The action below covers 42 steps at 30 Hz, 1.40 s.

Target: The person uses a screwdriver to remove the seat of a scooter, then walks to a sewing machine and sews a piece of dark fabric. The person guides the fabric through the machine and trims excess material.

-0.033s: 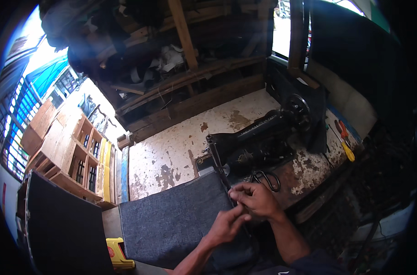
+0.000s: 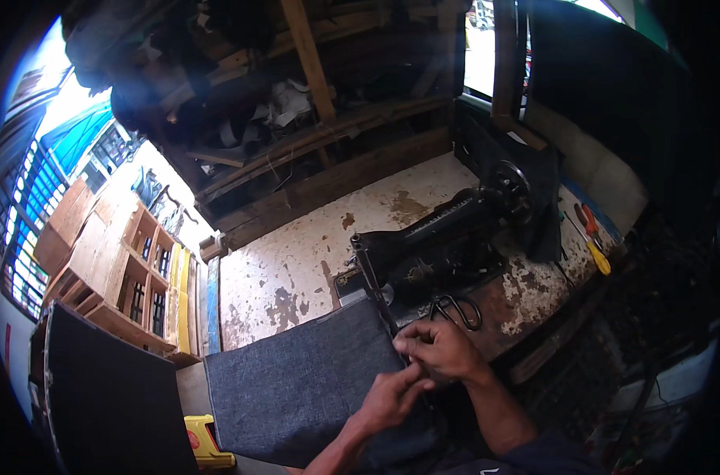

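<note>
A dark blue denim cloth (image 2: 297, 380) lies flat over the near side of the worn table, its far right corner close under the needle end of a black sewing machine (image 2: 431, 229). My right hand (image 2: 449, 352) is closed in a pinch at the cloth's right edge, just in front of the machine. Right beside it, a little nearer to me, my left hand (image 2: 385, 402) pinches along the same edge with thumb and fingertips together. Whatever fine detail sits between the fingertips is hidden. Black-handled scissors (image 2: 459, 311) rest on the table just beyond my right hand.
Orange-handled pliers (image 2: 588, 220) and a yellow-handled screwdriver (image 2: 600, 257) lie at the table's right end. A yellow object (image 2: 206, 443) stands at the cloth's near left corner, beside a dark panel (image 2: 111, 388). Wooden shelving (image 2: 320, 178) backs the table; a wooden rack (image 2: 138, 277) stands left.
The whole view has shifted slightly. Both hands keep their pinch at the cloth's edge, with barely any movement of the fingers.
</note>
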### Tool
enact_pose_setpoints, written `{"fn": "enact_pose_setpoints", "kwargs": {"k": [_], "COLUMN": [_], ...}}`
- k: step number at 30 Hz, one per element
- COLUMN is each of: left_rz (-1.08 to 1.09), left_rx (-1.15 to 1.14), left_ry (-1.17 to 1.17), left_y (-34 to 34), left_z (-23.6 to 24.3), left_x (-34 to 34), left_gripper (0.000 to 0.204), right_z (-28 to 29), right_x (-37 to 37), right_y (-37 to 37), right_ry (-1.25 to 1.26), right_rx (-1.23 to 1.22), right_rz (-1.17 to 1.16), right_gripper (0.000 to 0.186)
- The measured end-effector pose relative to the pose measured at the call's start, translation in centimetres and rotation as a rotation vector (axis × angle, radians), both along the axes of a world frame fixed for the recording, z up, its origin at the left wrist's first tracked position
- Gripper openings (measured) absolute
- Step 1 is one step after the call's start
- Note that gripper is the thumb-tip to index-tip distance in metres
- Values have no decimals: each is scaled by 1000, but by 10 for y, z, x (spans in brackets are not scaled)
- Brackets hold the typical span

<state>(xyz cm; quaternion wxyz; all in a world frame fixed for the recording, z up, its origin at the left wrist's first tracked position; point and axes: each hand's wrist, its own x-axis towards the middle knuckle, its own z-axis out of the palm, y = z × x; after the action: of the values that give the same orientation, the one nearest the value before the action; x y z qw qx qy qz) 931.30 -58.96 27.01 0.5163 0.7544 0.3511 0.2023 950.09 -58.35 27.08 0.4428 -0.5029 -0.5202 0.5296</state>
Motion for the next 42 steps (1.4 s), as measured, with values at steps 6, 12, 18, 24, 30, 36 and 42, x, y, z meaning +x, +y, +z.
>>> {"fn": "enact_pose_setpoints", "kwargs": {"k": [6, 12, 18, 24, 30, 36, 42], "left_rz": [49, -166, 31, 165, 138, 153, 225], "left_rx": [593, 821, 755, 684, 588, 618, 626], "left_ry": [-88, 56, 110, 126, 107, 92, 140], "left_y": [9, 40, 33, 25, 8, 0, -1], "left_z": [34, 51, 25, 15, 6, 12, 23], "left_x": [-16, -7, -9, -22, -17, -12, -29], "left_gripper": [30, 18, 12, 14, 14, 13, 13], "right_z": [32, 38, -14, -48, -64, -65, -53], "right_x": [24, 50, 82, 110, 125, 118, 67], "right_y": [-46, -40, 37, 33, 21, 25, -6], "right_ry": [-217, -305, -1231, -983, -749, -843, -1075], "right_rx": [170, 277, 416, 464, 391, 514, 389], "right_rz": [99, 121, -590, -574, -769, -819, -616], "right_gripper": [19, 15, 30, 34, 39, 43, 53]}}
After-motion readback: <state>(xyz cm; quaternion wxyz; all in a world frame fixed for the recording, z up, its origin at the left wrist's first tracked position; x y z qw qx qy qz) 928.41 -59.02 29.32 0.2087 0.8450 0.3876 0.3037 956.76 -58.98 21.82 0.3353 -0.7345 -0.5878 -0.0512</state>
